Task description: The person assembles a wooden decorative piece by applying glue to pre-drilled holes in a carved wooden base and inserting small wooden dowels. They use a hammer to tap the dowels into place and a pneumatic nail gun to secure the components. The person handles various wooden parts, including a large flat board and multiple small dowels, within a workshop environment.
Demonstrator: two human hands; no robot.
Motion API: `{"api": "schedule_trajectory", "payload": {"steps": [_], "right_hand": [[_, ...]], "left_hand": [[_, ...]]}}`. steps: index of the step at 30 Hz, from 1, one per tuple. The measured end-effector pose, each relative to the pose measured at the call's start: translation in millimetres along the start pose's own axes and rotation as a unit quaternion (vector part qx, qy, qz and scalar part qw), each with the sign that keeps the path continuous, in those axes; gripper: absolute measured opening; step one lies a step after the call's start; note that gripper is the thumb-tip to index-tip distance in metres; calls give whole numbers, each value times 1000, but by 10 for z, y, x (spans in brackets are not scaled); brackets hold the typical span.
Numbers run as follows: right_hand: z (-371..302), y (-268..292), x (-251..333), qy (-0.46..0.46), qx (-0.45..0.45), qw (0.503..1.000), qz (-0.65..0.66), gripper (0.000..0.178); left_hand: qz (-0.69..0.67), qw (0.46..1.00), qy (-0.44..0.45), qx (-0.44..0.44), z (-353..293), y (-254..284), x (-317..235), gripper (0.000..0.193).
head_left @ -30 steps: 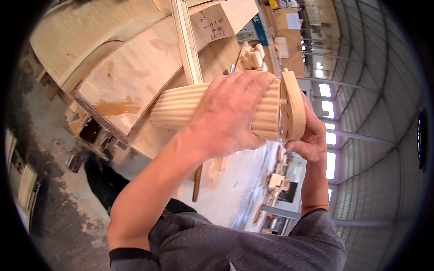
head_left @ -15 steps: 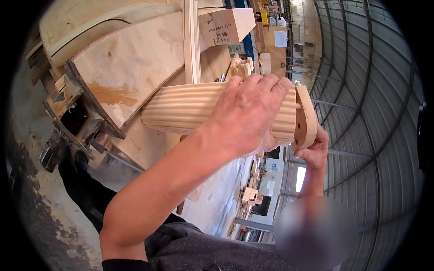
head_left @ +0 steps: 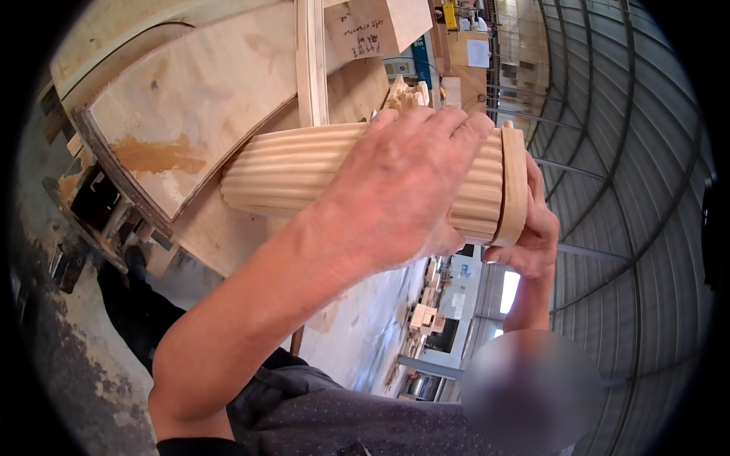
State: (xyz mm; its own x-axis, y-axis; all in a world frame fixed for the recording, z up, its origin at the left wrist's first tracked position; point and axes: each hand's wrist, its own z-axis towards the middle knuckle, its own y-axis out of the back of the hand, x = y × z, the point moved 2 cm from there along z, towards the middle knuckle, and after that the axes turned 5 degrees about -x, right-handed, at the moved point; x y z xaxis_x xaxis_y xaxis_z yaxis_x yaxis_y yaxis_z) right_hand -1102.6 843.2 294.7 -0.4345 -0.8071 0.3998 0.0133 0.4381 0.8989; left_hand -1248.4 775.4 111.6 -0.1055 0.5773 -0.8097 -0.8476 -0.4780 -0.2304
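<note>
My left hand (head_left: pixel 403 182) is wrapped over a pale fluted wooden leg (head_left: pixel 281 167), which tapers toward its left end. At the leg's wide right end sits a rounded wooden end plate (head_left: pixel 515 186), nearly flush against it with a thin dark line at the seam. My right hand (head_left: pixel 538 235) grips this plate from the outer side, its thumb under the lower edge and its fingers mostly hidden behind. Nothing shows of the inner face of the plate.
Behind the leg lies a large curved plywood panel (head_left: pixel 205 99) with a brown stain. An upright wooden strip (head_left: pixel 312 64) and a wooden block with handwriting (head_left: pixel 372 30) stand beyond. Small wood pieces (head_left: pixel 407 95) lie past my left hand. Other wooden parts (head_left: pixel 427 319) are farther off.
The end plate has moved left against the leg's end; the gap and the dowel between them no longer show. Leg and hands have shifted slightly in view.
</note>
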Motion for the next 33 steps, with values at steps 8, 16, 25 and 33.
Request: {"api": "schedule_trajectory", "payload": {"steps": [8,16,25,33], "right_hand": [[59,-74,161,16,-30,999,25,71],[101,5,263,14,-36,999,-28,57],[87,-78,262,4,-42,998,44,55],[24,-23,254,53,-53,997,-34,60]], "left_hand": [[-50,996,31,60,24,167,-93,100],[-51,994,40,84,40,169,-123,108],[8,996,27,85,-8,140,-161,116],[29,986,74,150,63,148,-316,123]]}}
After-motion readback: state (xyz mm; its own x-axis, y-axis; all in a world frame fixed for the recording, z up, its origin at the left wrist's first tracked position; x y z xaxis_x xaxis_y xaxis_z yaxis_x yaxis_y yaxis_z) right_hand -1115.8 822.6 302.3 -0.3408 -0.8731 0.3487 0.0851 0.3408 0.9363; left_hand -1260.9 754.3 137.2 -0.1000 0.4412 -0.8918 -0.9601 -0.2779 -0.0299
